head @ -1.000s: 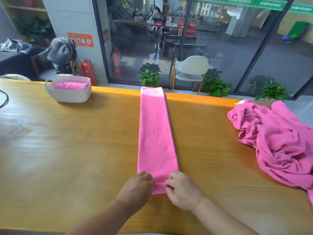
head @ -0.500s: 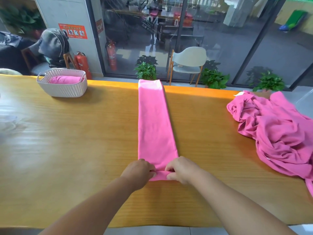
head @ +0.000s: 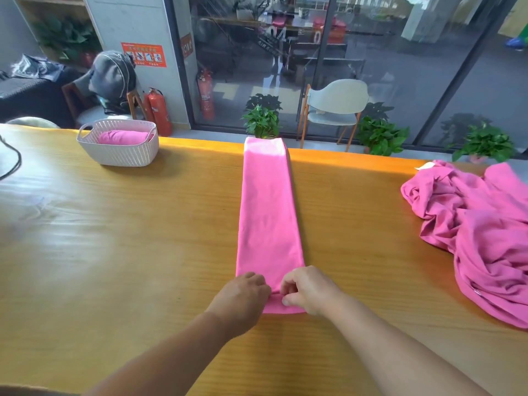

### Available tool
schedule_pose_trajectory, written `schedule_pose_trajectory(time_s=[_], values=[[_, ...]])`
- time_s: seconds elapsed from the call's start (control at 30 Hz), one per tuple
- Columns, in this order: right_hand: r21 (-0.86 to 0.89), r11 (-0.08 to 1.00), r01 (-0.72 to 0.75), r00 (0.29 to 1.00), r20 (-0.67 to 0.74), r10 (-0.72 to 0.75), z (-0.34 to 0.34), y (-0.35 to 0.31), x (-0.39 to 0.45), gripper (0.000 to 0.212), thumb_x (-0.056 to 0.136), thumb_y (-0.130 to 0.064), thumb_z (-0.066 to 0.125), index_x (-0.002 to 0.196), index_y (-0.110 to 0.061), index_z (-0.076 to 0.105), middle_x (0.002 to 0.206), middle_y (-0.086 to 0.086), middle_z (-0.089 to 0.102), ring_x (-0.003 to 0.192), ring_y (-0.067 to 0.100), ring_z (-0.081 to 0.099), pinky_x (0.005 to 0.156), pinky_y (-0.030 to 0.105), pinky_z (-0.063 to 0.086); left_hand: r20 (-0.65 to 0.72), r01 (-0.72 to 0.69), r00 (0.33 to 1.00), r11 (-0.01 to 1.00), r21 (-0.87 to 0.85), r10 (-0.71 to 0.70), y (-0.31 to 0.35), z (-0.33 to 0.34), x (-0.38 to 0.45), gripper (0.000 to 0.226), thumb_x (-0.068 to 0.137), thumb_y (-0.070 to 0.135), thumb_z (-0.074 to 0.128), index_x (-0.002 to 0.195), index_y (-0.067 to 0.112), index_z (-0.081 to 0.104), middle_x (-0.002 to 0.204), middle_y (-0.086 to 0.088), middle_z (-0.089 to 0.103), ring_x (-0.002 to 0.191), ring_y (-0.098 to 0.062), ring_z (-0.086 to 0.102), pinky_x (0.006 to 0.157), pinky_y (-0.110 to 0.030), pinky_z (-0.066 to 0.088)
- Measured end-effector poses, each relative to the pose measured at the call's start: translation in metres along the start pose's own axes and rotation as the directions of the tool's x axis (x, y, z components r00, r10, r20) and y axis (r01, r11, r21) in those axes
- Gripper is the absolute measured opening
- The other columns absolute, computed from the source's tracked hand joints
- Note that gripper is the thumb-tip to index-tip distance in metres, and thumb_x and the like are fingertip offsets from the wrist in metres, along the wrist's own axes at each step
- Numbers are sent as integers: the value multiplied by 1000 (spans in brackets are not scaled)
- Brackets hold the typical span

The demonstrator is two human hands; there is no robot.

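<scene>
Both my hands are on the near end of the long pink towel (head: 268, 218), which lies folded into a narrow strip straight across the wooden table (head: 114, 252), running away from me until its far end reaches the table's far edge. My left hand (head: 243, 298) sits at the strip's left side with the fingers curled down and in over the cloth, knuckles up; I cannot see the fingertips themselves, since they are tucked under the hand. My right hand (head: 308, 290) is at the right side, fingers bent over the top and the thumb lying against the front of the small roll that the end has been turned into. The two hands are close together, almost touching, with a sliver of pink showing between them, and the rounded edge of the roll peeks out below my right hand, resting on the table. Off to my right a rumpled heap of pink cloth (head: 485, 230) lies on the table, well apart from the strip. On the far left stands a white woven basket (head: 120, 151) with a rolled pink towel (head: 123, 137) lying in it. Beyond the table are a pale chair (head: 337, 104), a potted plant (head: 261, 120) and a red fire extinguisher (head: 157, 110) by the glass wall.
</scene>
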State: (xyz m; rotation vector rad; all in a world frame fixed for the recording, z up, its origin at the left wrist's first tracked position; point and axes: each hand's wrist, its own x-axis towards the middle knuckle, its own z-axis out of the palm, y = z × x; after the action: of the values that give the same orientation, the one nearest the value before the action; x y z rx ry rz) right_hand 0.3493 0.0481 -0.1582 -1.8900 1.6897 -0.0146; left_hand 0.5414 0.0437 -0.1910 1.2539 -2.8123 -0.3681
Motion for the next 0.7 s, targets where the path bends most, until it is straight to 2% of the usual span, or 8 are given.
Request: schedule_pose_trajectory(time_s=[0.07,0.1,0.23,0.33,0.4,0.47,0.57,0.7], values=[[15,1000,3,1000,-5,-3,-1,1,0,14,78,-23,78,76,-31,66,73,-13,62,70,4,57,61,18,42,24,-5,1000,999,40,4,0,-3,-3,46,88,52,38,106,22,67,100,5,61,91,-17,53,85,-32,47],[12,1000,9,1000,-7,-9,0,2,0,15,79,-23,77,74,-31,65,74,-13,62,71,4,57,61,17,42,29,-15,999,998,65,13,2,-7,-2,47,87,55,40,108,23,67,103,5,62,94,-16,53,89,-32,46],[-108,988,115,992,-31,-119,1,-1,-7,1,86,-27,68,85,-27,68,89,-11,56,88,13,58,76,27,46,122,45,991,998,48,-51,5,-19,7,27,94,38,53,110,23,69,107,3,64,100,-17,52,92,-33,43],[-226,955,192,979,-18,-202,5,0,-14,28,81,-37,74,103,-23,63,104,-6,55,99,16,54,85,28,41,193,142,973,987,-73,-125,1,-24,17,19,92,35,58,99,25,72,94,3,65,91,-15,54,80,-33,46],[-309,923,228,970,-16,-244,4,0,-12,31,85,-33,71,112,-19,64,111,-1,58,106,18,51,95,28,40,240,193,959,968,-163,-151,-5,-27,23,12,90,32,62,89,25,72,85,6,65,79,-13,56,73,-33,48],[-342,910,233,968,-4,-249,1,0,-6,31,90,-32,66,118,-19,66,113,1,61,110,20,50,101,32,39,265,236,949,944,-230,-172,-10,-28,26,16,90,30,63,101,25,73,95,8,70,86,-13,61,80,-33,52],[-343,914,219,976,59,-212,-9,0,4,36,95,-36,60,128,-23,65,118,1,61,118,21,47,103,34,38,260,300,939,908,-291,-227,-14,-29,28,22,92,29,62,112,26,69,106,7,69,95,-15,63,84,-33,53],[-306,935,181,979,144,-142,-15,3,16,32,95,-39,59,122,-26,67,111,-2,51,120,20,44,103,36,40,93,190,980,962,-195,-174,-9,-23,26,23,96,31,55,113,26,70,110,7,57,95,-15,58,88,-35,47]])
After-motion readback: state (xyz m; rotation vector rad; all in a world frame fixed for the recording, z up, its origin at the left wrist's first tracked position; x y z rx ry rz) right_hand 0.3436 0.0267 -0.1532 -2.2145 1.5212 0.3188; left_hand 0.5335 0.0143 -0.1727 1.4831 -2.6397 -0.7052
